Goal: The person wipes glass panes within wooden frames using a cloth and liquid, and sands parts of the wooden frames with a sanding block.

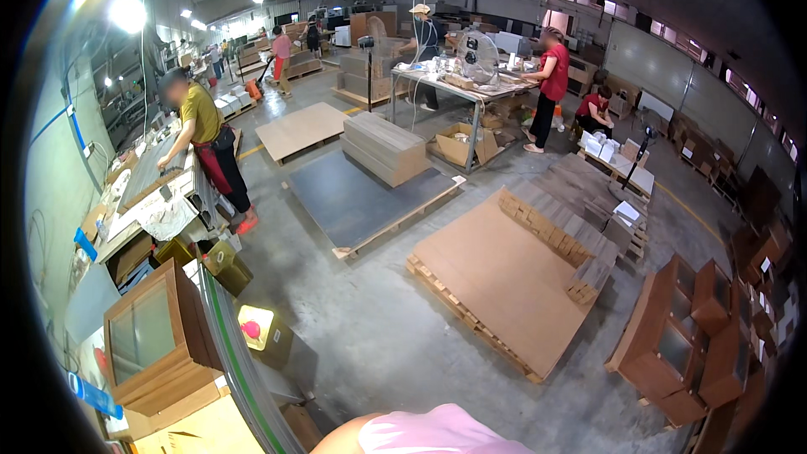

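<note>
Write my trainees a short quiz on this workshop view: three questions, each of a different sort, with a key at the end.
1. Multiple choice: what rests on the dark sheet in mid-floor?
A) a standing fan
B) a stack of grey boards
C) a blue bottle

2. True or false: both of the camera wearer's own hands are in view.

3. Fill the gap: in the picture, the yellow-topped container stands to the ____ of the glazed wooden cabinet at lower left.

Key
1. B
2. False: neither hand shows.
3. right

Grey boards (383, 147) (neatly stacked) lie on a dark panel (357, 202), near 1 cluttered worktable (437, 84).
</note>
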### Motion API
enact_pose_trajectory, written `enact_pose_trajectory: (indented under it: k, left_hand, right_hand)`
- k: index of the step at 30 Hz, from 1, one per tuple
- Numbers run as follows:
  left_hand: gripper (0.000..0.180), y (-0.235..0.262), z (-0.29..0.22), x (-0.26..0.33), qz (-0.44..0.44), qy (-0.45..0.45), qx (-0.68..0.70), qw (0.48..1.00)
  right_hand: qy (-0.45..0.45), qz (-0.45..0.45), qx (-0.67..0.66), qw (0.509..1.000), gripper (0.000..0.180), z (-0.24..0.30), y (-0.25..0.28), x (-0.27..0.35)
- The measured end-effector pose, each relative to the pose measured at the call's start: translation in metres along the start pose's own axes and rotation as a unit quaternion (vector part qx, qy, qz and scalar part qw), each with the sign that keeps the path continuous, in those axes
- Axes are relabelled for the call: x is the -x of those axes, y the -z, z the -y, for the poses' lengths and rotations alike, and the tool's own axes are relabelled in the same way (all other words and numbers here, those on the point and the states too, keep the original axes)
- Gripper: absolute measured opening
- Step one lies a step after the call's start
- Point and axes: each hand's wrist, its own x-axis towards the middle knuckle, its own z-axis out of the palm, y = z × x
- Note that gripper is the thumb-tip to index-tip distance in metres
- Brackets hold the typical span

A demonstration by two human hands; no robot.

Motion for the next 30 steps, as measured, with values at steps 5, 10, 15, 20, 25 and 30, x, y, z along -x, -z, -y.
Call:
enact_pose_trajectory:
  k: [5,10,15,20,25,30]
  left_hand:
    - [0.036,0.0,-0.003,-0.002,0.004,-0.001,0.0,1.0]
    - [0.038,0.001,-0.004,-0.002,0.007,-0.005,-0.007,1.0]
    - [0.039,0.002,-0.005,-0.001,0.013,-0.009,-0.011,1.0]
    - [0.04,0.004,-0.007,-0.002,0.015,-0.015,-0.015,1.0]
    - [0.042,0.007,-0.008,0.003,0.018,-0.021,-0.022,0.999]
    - [0.043,0.019,0.0,0.014,0.007,-0.024,-0.037,0.999]
  right_hand:
    - [-0.001,0.004,-0.001,1.0,0.067,-0.001,-0.001,0.0]
    - [0.002,0.006,-0.006,1.0,0.064,0.0,-0.002,-0.002]
    - [0.005,0.008,-0.011,1.0,0.062,-0.003,-0.002,-0.004]
    - [0.007,0.008,-0.013,1.0,0.059,-0.002,-0.002,-0.003]
    - [0.008,0.006,-0.018,1.0,0.056,-0.002,-0.002,-0.002]
    - [0.017,0.033,-0.025,0.999,0.053,-0.001,-0.021,-0.005]
